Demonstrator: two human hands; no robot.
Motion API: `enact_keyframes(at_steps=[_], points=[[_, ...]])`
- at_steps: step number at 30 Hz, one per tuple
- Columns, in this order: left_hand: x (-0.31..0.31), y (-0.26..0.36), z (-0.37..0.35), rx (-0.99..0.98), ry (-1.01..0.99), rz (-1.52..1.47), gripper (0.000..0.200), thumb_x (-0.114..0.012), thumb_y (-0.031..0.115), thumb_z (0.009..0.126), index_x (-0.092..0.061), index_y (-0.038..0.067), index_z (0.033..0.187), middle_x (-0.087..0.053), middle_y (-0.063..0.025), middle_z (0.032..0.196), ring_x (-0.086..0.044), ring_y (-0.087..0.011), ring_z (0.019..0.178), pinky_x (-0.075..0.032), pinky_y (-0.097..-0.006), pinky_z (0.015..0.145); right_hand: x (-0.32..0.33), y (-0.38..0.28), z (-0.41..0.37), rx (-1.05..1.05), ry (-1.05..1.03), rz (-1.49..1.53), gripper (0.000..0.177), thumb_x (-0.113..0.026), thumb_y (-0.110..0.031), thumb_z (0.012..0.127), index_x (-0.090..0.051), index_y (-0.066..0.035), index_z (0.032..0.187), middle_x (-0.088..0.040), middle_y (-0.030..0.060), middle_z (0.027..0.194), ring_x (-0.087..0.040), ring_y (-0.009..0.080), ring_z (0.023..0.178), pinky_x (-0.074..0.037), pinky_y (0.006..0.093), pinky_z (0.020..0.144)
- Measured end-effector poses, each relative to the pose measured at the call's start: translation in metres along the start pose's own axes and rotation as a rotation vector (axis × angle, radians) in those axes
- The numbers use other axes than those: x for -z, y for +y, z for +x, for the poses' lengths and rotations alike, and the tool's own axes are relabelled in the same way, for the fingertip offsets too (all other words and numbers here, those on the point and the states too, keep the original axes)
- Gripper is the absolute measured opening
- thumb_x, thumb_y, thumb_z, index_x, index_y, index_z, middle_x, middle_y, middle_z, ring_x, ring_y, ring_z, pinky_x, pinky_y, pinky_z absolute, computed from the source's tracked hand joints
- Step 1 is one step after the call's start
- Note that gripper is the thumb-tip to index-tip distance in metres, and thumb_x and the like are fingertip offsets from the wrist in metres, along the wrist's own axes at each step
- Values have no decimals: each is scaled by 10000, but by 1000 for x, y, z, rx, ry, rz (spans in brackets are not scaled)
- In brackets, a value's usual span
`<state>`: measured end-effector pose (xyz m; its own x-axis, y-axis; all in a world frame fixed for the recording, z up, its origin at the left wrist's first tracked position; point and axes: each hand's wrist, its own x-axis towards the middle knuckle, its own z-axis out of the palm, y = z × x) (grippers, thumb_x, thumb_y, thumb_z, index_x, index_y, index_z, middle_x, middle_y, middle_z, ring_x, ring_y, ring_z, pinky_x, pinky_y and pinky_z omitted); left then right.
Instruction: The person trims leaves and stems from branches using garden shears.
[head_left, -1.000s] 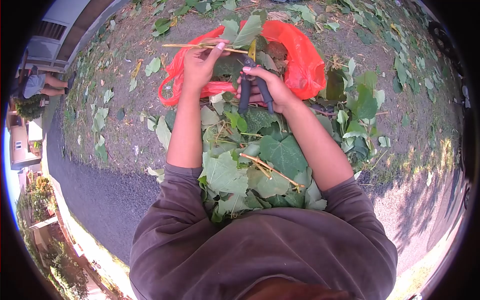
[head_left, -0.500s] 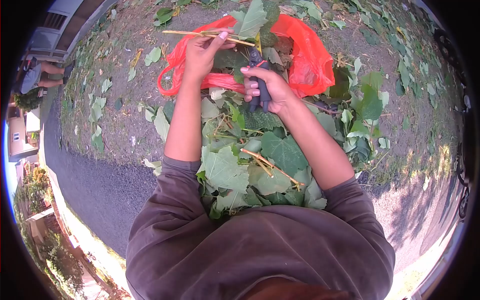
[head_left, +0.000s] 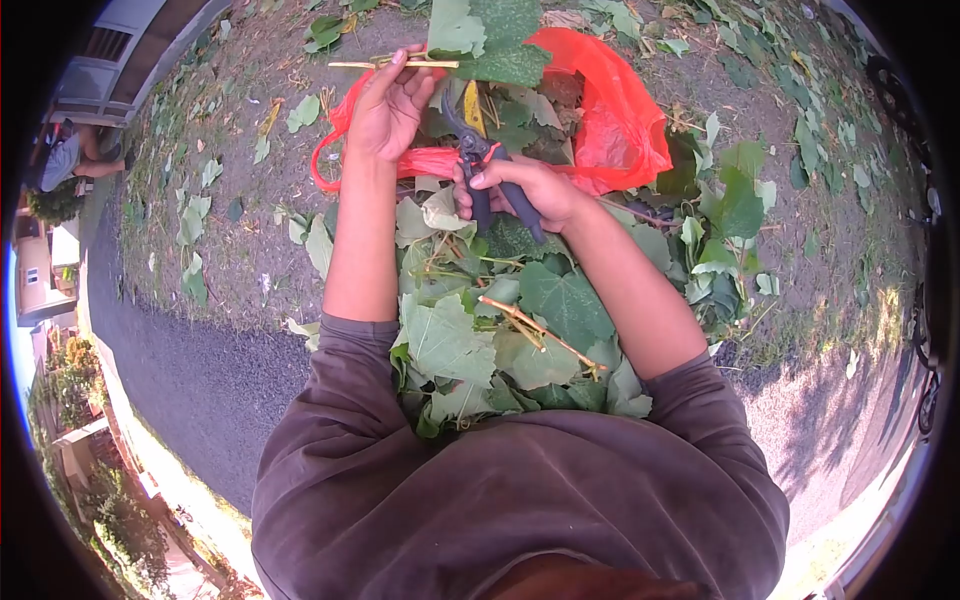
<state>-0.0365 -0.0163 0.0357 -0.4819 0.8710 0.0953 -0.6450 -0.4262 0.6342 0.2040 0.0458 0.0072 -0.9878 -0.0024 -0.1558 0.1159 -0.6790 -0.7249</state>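
Note:
Between the thumb and fingers of my left hand (head_left: 391,112) is a pale cut vine stem (head_left: 432,64), with broad green leaves (head_left: 495,45) on its right side. My right hand (head_left: 525,190) grips a pair of pruning shears (head_left: 487,160) by dark handles with red trim. Their handles are spread and the blades point up and left, apart from the stem. Behind both hands lies a red plastic bag (head_left: 625,115), its mouth open, with leaves and a yellow piece inside. A heap of leaves (head_left: 450,340) covers my lap, a short brown twig (head_left: 540,330) on top.
Leaves are scattered over the bare soil (head_left: 270,220), with a looser pile (head_left: 735,215) right of the bag. Grey pavement (head_left: 190,370) runs at the left. A seated person (head_left: 75,160) is at the far upper left.
My left hand has moved slightly left and up with the stem, which looks shorter on its right side. My right hand has shifted left and down, and the shears' handles have spread.

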Motion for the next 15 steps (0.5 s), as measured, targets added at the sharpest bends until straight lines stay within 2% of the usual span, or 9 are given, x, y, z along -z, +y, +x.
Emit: enact_keyframes(at_steps=[3,6,8,10,12,13,15], points=[[-2,-2,-4,147,-34,167,273,-654,145,1044,-683,-72,1207,-753,-100,1000,-753,-152,879,-655,-253,795,2,1,2,72,0,-22,292,-590,-226,954,-574,-51,1187,-651,91,1006,-657,227,970,-522,393,954],[-1,4,-5,229,-5,291,291,-659,151,1040,-681,-83,1210,-753,-102,1002,-752,-148,838,-659,-254,773,1,-1,1,138,28,21,282,-624,-272,967,-613,-56,1149,-685,66,970,-696,200,932,-526,349,893],[4,6,-3,277,-24,238,261,-647,138,1044,-688,-76,1189,-750,-98,992,-751,-147,823,-659,-252,763,1,-4,0,122,28,9,296,-595,-233,958,-583,-46,1188,-632,85,1003,-656,232,968,-527,405,975],[2,9,-5,322,-40,189,233,-636,124,1048,-695,-68,1167,-748,-93,982,-749,-146,807,-659,-250,754,0,-6,-1,109,42,4,294,-596,-238,962,-589,-45,1183,-632,87,1001,-657,230,968,-529,402,971],[0,7,-8,366,-37,305,248,-620,118,1059,-675,-86,1189,-744,-103,986,-754,-164,805,-666,-243,780,-1,-6,-1,99,60,-1,292,-597,-242,965,-595,-44,1179,-632,88,999,-658,228,967,-531,400,966],[-1,5,-6,366,-39,304,248,-620,118,1059,-675,-86,1189,-744,-103,986,-754,-164,805,-666,-243,780,1,-5,0,94,59,-9,291,-597,-249,969,-600,-44,1175,-637,85,994,-663,225,960,-533,394,960],[1,0,1,140,68,132,266,-600,121,1073,-652,-98,1216,-739,-106,994,-759,-171,842,-671,-243,817,4,-4,0,90,59,-18,290,-597,-256,973,-606,-45,1172,-641,82,988,-667,222,952,-534,388,953]])
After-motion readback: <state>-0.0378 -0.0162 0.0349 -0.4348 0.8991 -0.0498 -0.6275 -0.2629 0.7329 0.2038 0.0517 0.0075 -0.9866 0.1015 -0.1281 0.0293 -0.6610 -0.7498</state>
